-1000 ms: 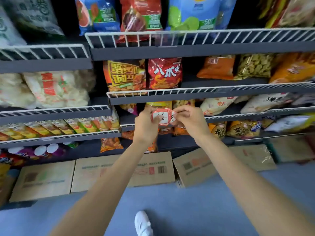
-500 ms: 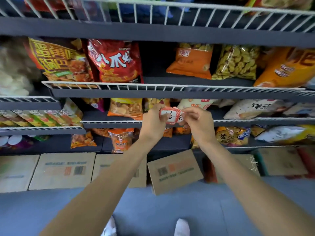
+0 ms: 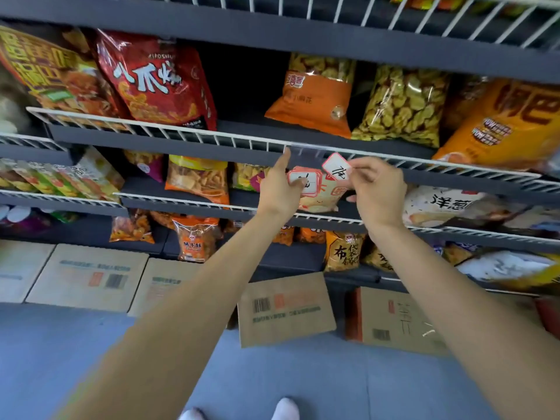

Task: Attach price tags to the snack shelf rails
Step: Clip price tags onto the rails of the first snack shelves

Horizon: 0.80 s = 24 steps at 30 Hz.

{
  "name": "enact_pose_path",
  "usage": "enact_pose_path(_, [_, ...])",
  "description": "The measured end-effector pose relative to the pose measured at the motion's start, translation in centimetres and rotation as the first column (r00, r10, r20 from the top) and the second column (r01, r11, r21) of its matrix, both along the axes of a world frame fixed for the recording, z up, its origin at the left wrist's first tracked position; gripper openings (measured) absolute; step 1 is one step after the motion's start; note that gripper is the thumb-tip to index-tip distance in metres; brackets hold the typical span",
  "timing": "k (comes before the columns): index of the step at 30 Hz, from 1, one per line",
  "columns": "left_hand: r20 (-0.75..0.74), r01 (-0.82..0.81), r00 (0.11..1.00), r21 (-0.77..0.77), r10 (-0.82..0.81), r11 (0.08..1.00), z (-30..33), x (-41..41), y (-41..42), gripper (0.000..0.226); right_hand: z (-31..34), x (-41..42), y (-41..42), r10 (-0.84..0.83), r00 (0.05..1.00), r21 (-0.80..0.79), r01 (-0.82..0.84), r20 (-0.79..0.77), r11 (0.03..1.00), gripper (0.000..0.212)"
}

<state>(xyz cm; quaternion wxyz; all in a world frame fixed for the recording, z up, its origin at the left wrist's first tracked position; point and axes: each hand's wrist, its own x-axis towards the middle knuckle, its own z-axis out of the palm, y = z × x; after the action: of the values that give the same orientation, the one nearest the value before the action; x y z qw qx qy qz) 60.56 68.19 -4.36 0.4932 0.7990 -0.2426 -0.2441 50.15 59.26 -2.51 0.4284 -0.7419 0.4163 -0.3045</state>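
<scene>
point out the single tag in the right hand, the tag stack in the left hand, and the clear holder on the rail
single tag (image 3: pixel 335 167), head view, its white middle
tag stack (image 3: pixel 304 183), head view, top tag's face
clear holder (image 3: pixel 306 153), head view, its front face

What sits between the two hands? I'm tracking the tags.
In the head view, a small stack of tags gripped by the left hand; the right hand pinches one tag.

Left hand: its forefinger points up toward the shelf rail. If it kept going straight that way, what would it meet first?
Probably the clear plastic tag holder clipped on the white wire shelf rail. The left hand, gripping a stack of red-bordered price tags, has its fingertip at the holder's left edge; whether it touches is unclear.
</scene>
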Motion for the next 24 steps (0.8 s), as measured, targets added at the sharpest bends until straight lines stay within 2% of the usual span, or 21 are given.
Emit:
enact_pose_path(2, [0.020,0.006,1.000,0.025,-0.007,1.000,-0.5,-0.3,-0.6,0.068,0.0,0.0,-0.4,0.006,1.000,0.031,-0.007,0.021,0.999,0.017])
enact_pose_path(5, [-0.029,-0.006,1.000,0.001,0.006,1.000,-1.0,-0.1,-0.9,0.068,-0.3,-0.1,-0.8,0.023,0.999,0.057,-0.025,0.035,0.998,0.018])
enact_pose_path(11, [-0.019,-0.027,0.999,-0.032,0.026,0.999,-1.3,0.9,0.6,0.054,-0.2,0.2,-1.4,0.033,0.998,0.004,-0.033,0.044,0.999,0.019])
enact_pose_path(14, [0.113,0.062,0.991,0.077,-0.070,0.995,-1.4,1.8,1.6,0.052,0.1,0.5,-1.8,0.119,0.993,-0.091,-0.117,0.022,0.989,0.016])
enact_pose_path(17, [0.203,0.126,0.965,0.191,-0.164,0.974,-1.1,2.5,2.1,0.055,0.0,1.0,-2.1,0.170,0.983,-0.277,-0.181,-0.066,0.944,0.014])
enact_pose_path(21, [0.258,0.165,0.936,0.277,-0.239,0.947,-0.9,2.9,2.3,0.058,0.0,2.0,-2.1,0.173,0.985,-0.354,-0.169,-0.021,0.920,0.017])
enact_pose_path(24, [0.269,0.172,0.928,0.303,-0.257,0.937,-1.2,2.9,2.6,0.060,0.0,2.8,-2.1,0.203,0.978,-0.410,-0.206,-0.051,0.889,0.018])
